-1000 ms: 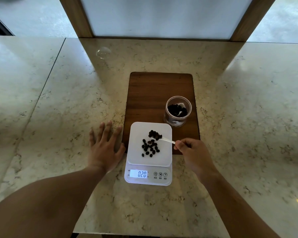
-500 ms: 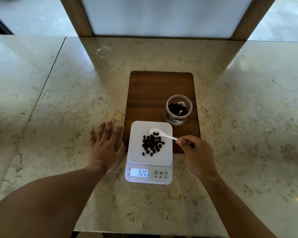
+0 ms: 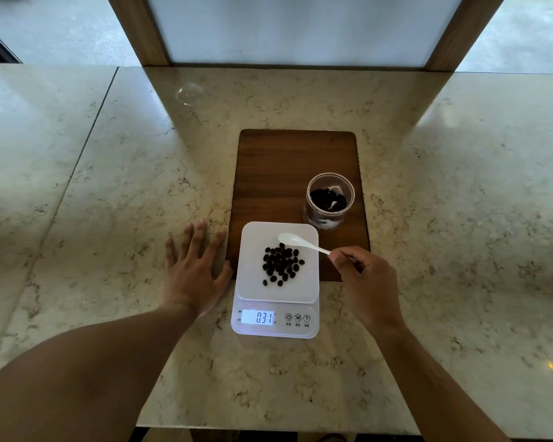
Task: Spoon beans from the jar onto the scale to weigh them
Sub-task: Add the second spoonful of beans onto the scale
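Note:
A white digital scale (image 3: 253, 291) stands at the near end of a wooden board, its lit display reading 0.31. A pile of dark beans (image 3: 281, 263) lies on its platform. My right hand (image 3: 367, 282) pinches the handle of a small white spoon (image 3: 296, 241), whose empty bowl hovers over the platform's far right part, just beyond the pile. A clear jar (image 3: 330, 200) with dark beans and a white paper slip inside stands on the board beyond the scale, to the right. My left hand (image 3: 193, 269) rests flat on the counter left of the scale, fingers spread.
The dark wooden board (image 3: 288, 167) lies on a pale marble counter (image 3: 109, 186). A wood-framed white panel (image 3: 300, 27) rises at the counter's far edge. The counter's near edge runs just below my forearms.
The spoon held beans over the platform a second ago; they now lie on the pile and the spoon is empty. The display rose from 0.20 to 0.31. My left hand stayed put.

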Tool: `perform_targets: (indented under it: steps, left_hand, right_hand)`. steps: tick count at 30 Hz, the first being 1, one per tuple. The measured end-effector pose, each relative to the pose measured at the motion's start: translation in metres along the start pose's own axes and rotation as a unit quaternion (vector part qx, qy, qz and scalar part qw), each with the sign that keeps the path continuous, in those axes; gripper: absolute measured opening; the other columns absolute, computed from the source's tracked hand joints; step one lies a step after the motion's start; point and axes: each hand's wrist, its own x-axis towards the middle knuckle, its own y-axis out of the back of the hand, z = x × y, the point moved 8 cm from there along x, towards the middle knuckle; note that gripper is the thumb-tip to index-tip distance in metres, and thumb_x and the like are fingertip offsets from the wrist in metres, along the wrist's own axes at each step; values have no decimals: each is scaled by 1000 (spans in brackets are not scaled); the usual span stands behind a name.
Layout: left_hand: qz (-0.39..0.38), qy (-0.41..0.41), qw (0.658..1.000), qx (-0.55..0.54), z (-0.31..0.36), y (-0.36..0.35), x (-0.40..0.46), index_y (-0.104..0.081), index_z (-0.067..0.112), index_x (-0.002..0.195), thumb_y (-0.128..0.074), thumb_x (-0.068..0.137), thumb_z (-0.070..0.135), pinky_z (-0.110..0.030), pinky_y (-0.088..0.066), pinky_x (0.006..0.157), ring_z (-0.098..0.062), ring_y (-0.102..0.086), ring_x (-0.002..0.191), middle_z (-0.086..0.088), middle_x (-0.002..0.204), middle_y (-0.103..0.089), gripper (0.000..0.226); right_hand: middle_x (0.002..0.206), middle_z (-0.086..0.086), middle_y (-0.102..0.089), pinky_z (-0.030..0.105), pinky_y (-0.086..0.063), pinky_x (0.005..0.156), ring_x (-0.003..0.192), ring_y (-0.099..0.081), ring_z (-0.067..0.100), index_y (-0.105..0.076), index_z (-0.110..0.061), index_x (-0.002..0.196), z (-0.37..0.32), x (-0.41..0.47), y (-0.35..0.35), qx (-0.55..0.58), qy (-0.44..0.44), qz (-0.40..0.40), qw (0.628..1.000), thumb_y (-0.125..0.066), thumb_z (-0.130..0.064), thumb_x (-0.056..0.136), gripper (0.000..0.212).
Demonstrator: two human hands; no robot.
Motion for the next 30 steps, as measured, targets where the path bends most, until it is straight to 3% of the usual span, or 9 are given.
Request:
perform_targets:
  steps: [7, 10, 16, 20, 25, 30]
  left_hand:
    - [3, 0, 1000, -10, 1, 2, 0, -18, 37, 156, -25, 90, 60, -56, 6, 122, -24, 7, 155, -6, 169, -9, 70]
    - [1, 3, 1000, -5, -1, 1, 1, -14, 38, 156, -24, 90, 60, -56, 7, 122, -23, 9, 155, -5, 169, -7, 70]
    - [-3, 2, 1000, -7, 0, 0, 0, -14, 37, 156, -25, 91, 60, -56, 7, 122, -24, 9, 155, -5, 169, -6, 70]
    - [-8, 4, 1000, -3, 0, 0, 0, -14, 37, 156, -23, 90, 61, -57, 6, 122, -23, 10, 154, -4, 169, -4, 70]
    - [-9, 6, 1000, -2, 1, 1, -1, -18, 36, 156, -23, 90, 61, -57, 5, 122, -23, 9, 155, -5, 169, -5, 71]
    - [-7, 6, 1000, -4, 0, 1, 0, -18, 36, 156, -24, 90, 60, -57, 4, 122, -24, 8, 155, -5, 169, -6, 70]
  right_hand:
    - [80, -1, -64, 32, -48, 64, 74, -57, 15, -75, -29, 84, 38, -19, 13, 18, -81, 64, 995, -65, -22, 90, 14]
    - [82, 4, -68, 39, -52, 69, 75, -59, 22, -74, -25, 85, 54, -29, 16, 15, -111, 87, 990, -65, -17, 91, 14]
    - [85, 10, -69, 33, -47, 69, 76, -57, 21, -76, -11, 95, 67, -40, 17, -23, -122, 129, 984, -63, -16, 93, 14]
    - [87, 3, -68, 28, -41, 69, 76, -55, 16, -76, -9, 100, 66, -42, 14, -54, -111, 137, 983, -66, -14, 92, 15]
    - [83, 0, -69, 33, -51, 67, 74, -60, 17, -71, -18, 96, 55, -41, 10, -76, -61, 123, 988, -70, -21, 87, 10]
    - [69, -1, -66, 36, -50, 64, 62, -57, 19, -70, -17, 82, 40, -43, 3, -191, 11, 81, 978, -72, -25, 86, 9]
